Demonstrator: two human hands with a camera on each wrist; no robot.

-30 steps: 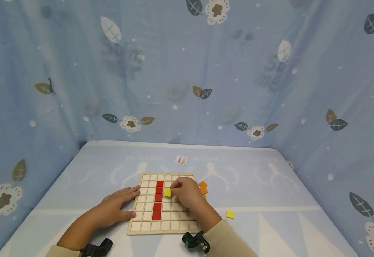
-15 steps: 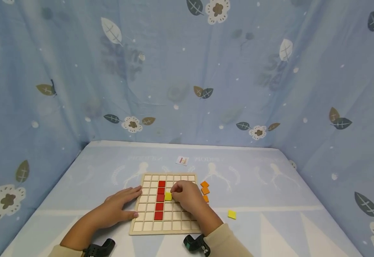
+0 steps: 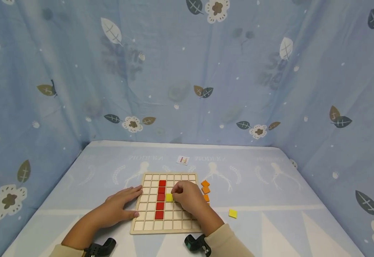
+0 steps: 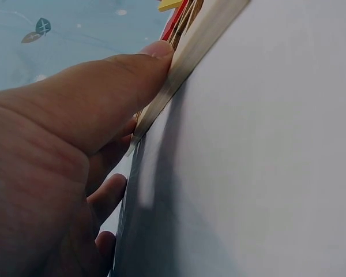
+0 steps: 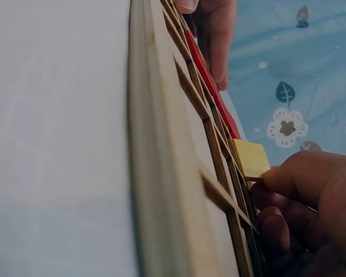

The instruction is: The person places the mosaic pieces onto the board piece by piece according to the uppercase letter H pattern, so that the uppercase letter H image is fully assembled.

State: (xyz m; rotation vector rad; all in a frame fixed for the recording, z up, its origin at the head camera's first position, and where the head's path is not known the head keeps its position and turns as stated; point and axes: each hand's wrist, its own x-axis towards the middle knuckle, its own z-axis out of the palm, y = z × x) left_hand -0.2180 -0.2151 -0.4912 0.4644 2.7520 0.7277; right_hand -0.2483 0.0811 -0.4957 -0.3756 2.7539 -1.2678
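A square yellow tile (image 3: 169, 197) is being pinched by the right hand's grip (image 3: 188, 196), lying to its left, beside the middle of five red tiles (image 3: 161, 197) being held in the board's (image 3: 161, 231) compartments (image 3: 148, 225). Apparently it is being held tilted. The board's left edge is being touched by the farther left hand (image 3: 121, 207), fingers outstretched.

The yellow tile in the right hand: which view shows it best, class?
The right wrist view: there the yellow tile appears largest, pinched by the right hand. The head view shows it small beside red tiles; the left wrist view, only a cut-off yellow piece, probably this tile.
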